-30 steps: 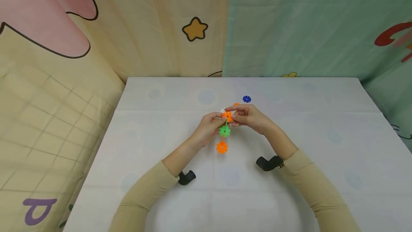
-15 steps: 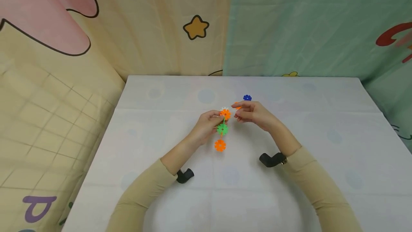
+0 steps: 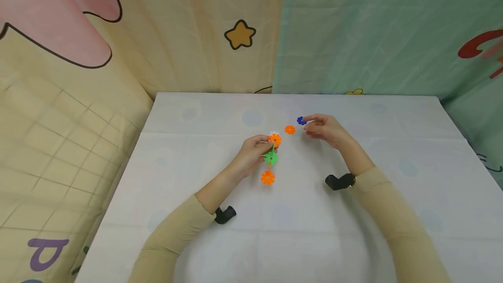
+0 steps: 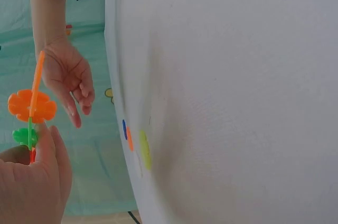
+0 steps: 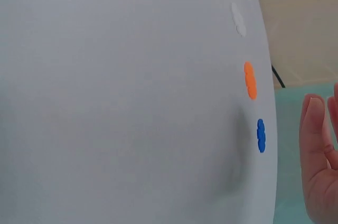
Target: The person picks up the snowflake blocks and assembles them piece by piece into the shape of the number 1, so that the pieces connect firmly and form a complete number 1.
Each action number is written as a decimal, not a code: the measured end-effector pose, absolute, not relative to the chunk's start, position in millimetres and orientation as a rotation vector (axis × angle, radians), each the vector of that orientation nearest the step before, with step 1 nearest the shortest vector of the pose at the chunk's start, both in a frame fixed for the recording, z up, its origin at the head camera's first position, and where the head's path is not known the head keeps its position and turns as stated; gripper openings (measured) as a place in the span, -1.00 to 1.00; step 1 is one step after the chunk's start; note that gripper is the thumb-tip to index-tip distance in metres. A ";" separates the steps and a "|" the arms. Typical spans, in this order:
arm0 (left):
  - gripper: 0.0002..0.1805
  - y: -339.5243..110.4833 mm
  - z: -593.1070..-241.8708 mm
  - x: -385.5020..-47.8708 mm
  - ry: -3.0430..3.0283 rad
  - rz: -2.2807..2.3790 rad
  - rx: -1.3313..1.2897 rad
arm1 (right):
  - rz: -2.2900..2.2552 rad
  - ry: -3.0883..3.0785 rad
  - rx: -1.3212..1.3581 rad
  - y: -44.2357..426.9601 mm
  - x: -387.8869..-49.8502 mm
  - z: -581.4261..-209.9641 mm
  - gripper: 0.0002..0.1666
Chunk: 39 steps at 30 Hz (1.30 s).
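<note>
My left hand (image 3: 251,154) pinches a linked chain of flower-shaped discs between thumb and fingers. In the head view an orange disc (image 3: 275,139) is at its top, a green disc (image 3: 271,158) in the middle and another orange disc (image 3: 268,177) at the bottom. The left wrist view shows the chain's orange piece (image 4: 31,106) above the fingertips. My right hand (image 3: 325,131), holding nothing, has relaxed fingers beside a blue disc (image 3: 301,120); whether they touch is unclear. A loose orange disc (image 3: 290,129) lies between the hands.
A white disc (image 5: 238,19) lies on the table (image 5: 132,102), partly hidden behind the chain in the head view. The left wrist view also shows a yellow-green disc (image 4: 145,150) on the cloth. Curtains stand behind the table's far edge.
My right hand has left the chain and moved right and away to the blue disc, uncovering the loose orange disc. My left hand still holds the chain, shifted slightly left.
</note>
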<state>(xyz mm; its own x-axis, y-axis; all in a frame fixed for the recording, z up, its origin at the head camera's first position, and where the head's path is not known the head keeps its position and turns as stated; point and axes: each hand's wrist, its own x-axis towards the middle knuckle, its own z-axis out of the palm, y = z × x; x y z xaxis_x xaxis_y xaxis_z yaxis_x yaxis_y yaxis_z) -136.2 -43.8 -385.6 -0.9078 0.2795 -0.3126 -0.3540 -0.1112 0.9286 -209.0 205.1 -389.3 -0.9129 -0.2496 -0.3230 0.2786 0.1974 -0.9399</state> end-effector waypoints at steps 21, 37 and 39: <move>-0.73 -40.6 -386.3 -137.2 1.765 2.046 -0.049 | -1.627 2.314 0.337 203.4 -247.8 -419.3 -0.46; -0.73 -37.8 -385.9 -138.4 1.778 2.028 -0.041 | -1.201 2.713 0.394 180.8 -260.3 -428.1 -0.53; -0.73 -38.2 -386.0 -138.0 1.778 2.031 -0.036 | -1.180 2.711 0.389 179.4 -260.7 -428.3 -0.54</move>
